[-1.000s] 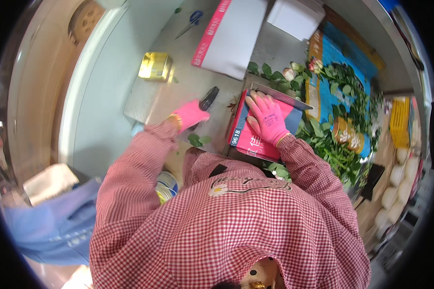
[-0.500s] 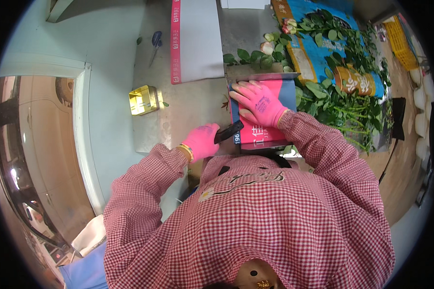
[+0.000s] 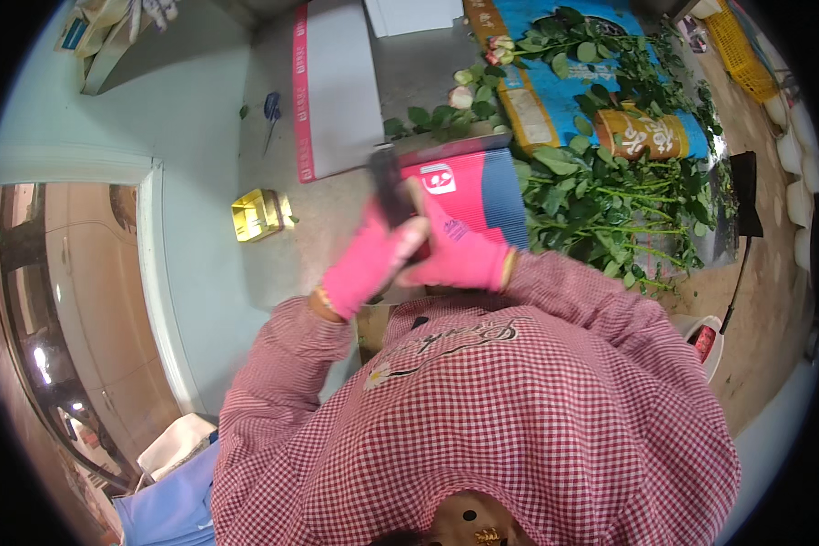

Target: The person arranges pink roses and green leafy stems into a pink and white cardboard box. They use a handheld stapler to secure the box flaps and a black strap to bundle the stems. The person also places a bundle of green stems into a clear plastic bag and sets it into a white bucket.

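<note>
My left hand, in a pink glove with the thumb tip uncovered, is closed around what looks like a black stapler. The tool points away from me and is blurred by motion. My right hand, gloved in the same pink, is drawn in right against the left one. Its fingers are curled and partly hidden, so what they grip cannot be made out. Just beyond both hands a pink and dark-blue corrugated cardboard wrap lies on the metal table.
At left are an open gold tin and a blue-handled screwdriver. A white, pink-edged cardboard sheet lies farther back. Roses and leafy stems spread over blue-and-yellow sacking at right. A yellow crate stands beyond.
My left hand has lifted the tool off the cardboard's left edge and turned it away from me. My right hand has left its flat position on the cardboard and come to the left hand.
</note>
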Demonstrator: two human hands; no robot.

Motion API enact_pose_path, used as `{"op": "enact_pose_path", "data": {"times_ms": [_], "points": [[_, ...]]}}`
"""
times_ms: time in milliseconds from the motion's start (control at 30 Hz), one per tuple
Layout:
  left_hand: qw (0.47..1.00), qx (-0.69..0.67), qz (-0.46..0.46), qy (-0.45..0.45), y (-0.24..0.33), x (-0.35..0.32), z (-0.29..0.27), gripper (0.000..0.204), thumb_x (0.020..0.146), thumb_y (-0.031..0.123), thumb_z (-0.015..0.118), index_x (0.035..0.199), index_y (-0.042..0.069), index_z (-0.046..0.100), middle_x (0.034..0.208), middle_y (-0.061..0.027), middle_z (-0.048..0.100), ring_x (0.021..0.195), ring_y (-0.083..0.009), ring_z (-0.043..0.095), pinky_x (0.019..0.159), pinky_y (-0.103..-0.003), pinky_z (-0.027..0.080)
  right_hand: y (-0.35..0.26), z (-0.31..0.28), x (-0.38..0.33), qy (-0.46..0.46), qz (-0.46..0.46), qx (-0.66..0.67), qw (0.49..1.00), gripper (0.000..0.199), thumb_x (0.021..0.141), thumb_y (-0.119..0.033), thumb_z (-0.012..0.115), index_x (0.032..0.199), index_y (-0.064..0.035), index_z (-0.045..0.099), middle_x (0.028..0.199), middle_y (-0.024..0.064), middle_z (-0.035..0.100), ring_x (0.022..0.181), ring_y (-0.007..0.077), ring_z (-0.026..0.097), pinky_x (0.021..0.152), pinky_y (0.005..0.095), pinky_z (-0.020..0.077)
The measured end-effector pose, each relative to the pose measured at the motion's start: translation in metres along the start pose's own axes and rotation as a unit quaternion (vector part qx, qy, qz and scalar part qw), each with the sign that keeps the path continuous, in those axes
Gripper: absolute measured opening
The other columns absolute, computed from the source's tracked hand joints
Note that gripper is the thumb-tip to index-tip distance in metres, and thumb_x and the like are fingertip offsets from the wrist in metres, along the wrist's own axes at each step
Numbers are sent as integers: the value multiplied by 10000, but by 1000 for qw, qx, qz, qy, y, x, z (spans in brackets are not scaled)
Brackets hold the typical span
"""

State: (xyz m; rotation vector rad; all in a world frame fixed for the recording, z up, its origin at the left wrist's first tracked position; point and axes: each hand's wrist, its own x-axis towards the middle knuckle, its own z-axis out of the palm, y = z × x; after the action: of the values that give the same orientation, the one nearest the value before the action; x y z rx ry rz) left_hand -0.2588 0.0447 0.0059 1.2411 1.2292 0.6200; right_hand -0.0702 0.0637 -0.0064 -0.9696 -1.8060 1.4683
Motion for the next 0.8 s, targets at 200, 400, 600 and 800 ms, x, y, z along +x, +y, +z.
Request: {"op": "enact_pose_path", "data": {"times_ms": [200,400,600,800], "points": [[897,421,53,-123,2,17,111,814,854,297,684,1486,19,252,1504,-245,308,1441,-387,241,1184,-441,214,63,-177,-88,-69,133,-264,953,640,723,-213,667,1285,19,468,1036,244,618,967,403,621,868,445,498],[844,512,69,-146,9,39,119,825,776,187,713,1474,41,298,1502,-240,312,1430,-433,238,1184,-500,205,70,-242,-63,-397,254,-336,815,571,713,-286,665,1167,43,560,1097,255,630,1090,396,595,903,457,486],[847,500,60,-169,11,49,122,830,766,180,711,1476,46,302,1508,-247,293,1431,-448,221,1181,-513,199,92,-266,-53,-419,154,-364,818,581,724,-266,664,1193,49,531,1076,253,634,1081,401,596,904,460,486],[852,495,63,-156,6,43,118,826,758,176,718,1468,45,317,1515,-243,278,1436,-444,210,1181,-517,200,98,-238,-48,-410,132,-347,833,555,723,-229,664,1185,46,525,1070,250,629,1067,407,595,902,468,483]]}}
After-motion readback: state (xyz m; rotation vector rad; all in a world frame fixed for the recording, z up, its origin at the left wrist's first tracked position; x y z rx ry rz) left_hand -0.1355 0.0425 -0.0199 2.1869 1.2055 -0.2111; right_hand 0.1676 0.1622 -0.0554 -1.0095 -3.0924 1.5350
